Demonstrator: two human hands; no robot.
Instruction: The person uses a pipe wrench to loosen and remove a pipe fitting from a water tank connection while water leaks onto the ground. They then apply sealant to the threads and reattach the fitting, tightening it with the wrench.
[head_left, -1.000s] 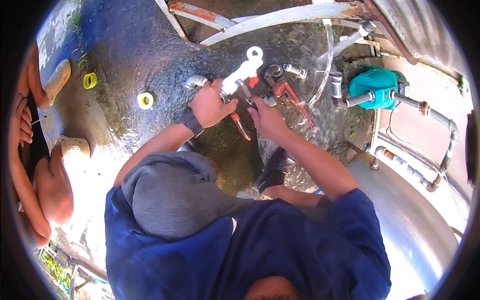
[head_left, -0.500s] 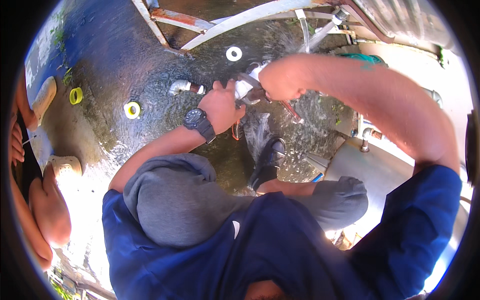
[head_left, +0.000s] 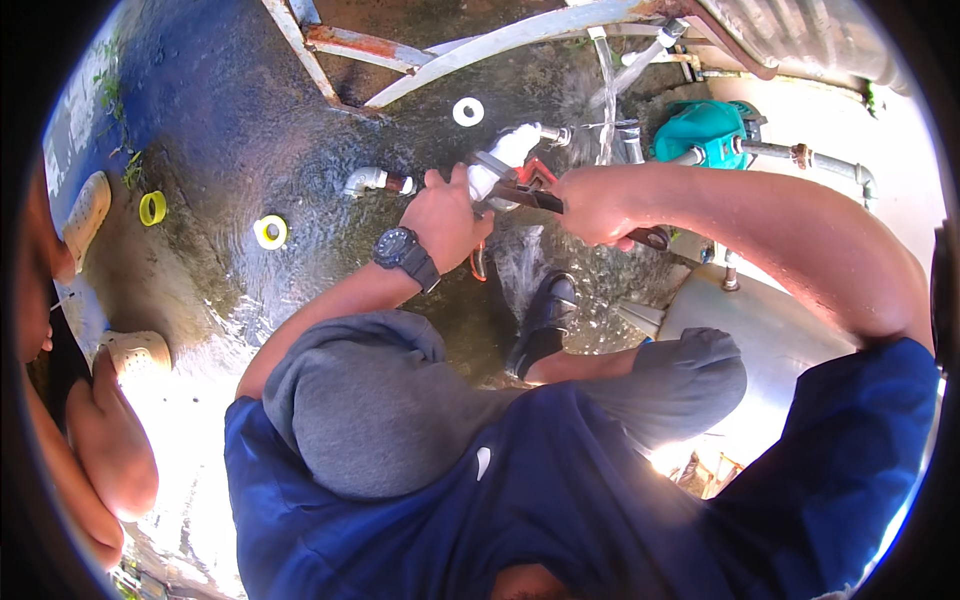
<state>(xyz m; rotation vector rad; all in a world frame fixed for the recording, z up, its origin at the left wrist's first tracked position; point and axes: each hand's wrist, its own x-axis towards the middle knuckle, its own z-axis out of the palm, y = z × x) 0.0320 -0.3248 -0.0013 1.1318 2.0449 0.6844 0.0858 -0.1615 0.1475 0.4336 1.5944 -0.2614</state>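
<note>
My right hand (head_left: pixel 598 205) is closed around the dark handle of a pipe wrench (head_left: pixel 532 196), whose end sticks out past the little finger. The wrench's jaw sits against a white pipe fitting (head_left: pixel 513 148) with a metal threaded end. At the fitting's near end, my left hand (head_left: pixel 447 218) is closed, thumb below, with a black watch on the wrist; its palm side is hidden. A red tool part (head_left: pixel 538 172) shows beside the wrench, and a red-edged piece (head_left: pixel 479 262) hangs below my left hand. Left of the fitting lies a grey elbow pipe (head_left: pixel 365 181).
Water pours from a pipe (head_left: pixel 604 90) onto the wet floor. A white tape roll (head_left: pixel 467 112), two yellow rings (head_left: pixel 270 232) and a rusty metal frame (head_left: pixel 400 85) lie ahead. A teal pump (head_left: pixel 705 133) and metal tank (head_left: pixel 750 300) stand right. Another person's legs (head_left: pixel 112 440) are left.
My right hand has swung right and toward me with the wrench handle, uncovering the white fitting's far end and the teal pump. My left hand has stayed nearly in place.
</note>
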